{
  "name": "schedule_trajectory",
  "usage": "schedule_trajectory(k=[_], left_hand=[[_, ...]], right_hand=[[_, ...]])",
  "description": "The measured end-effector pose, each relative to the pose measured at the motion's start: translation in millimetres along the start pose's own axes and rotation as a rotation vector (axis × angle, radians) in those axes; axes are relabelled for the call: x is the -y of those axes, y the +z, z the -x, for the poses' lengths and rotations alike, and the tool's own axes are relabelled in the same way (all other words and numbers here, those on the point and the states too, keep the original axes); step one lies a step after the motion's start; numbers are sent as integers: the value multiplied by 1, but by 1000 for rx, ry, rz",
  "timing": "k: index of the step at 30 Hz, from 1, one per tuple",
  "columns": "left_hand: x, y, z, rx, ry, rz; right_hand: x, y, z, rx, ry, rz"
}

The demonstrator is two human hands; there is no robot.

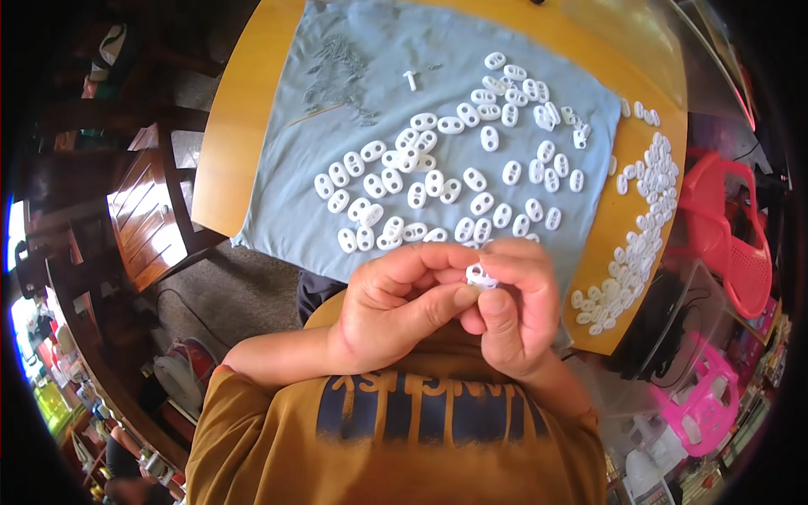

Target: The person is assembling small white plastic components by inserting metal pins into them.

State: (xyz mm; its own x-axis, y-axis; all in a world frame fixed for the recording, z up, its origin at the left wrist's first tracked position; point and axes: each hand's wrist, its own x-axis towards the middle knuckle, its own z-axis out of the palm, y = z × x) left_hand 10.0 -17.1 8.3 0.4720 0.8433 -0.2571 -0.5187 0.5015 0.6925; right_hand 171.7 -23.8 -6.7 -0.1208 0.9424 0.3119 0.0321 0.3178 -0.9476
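Observation:
Close to my body, just over the table's near edge, both hands meet on one white two-holed plastic piece (480,274) that looks like a cord lock. My left hand (391,307) pinches it from the left between thumb and fingers. From the right, the thumb and fingers of my right hand (520,307) close on it too. The fingertips hide part of the piece. Beyond my hands, many similar white oval pieces (417,195) lie scattered on a light blue cloth (286,198). A small white T-shaped part (411,80) rests near the cloth's far side.
A pile of thin grey bits (337,71), perhaps small springs, lies at the cloth's far left beside a thin stick (316,114). More white ovals (644,227) cover the right side of the yellow wooden table (223,168). A red plastic chair (732,236) stands at right.

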Motion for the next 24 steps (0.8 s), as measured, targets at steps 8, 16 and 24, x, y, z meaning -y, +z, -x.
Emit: schedule_trajectory(k=[8, 16, 24], left_hand=[[-10, 11, -1, -21, -53, -143], [-15, 5, -20, -6, -121, -113], [-58, -10, -36, -168, -37, -188]], right_hand=[[0, -3, -3, -34, -173, 111], [-6, -9, -14, -49, -126, 163], [-12, -10, -5, -114, -104, 248]])
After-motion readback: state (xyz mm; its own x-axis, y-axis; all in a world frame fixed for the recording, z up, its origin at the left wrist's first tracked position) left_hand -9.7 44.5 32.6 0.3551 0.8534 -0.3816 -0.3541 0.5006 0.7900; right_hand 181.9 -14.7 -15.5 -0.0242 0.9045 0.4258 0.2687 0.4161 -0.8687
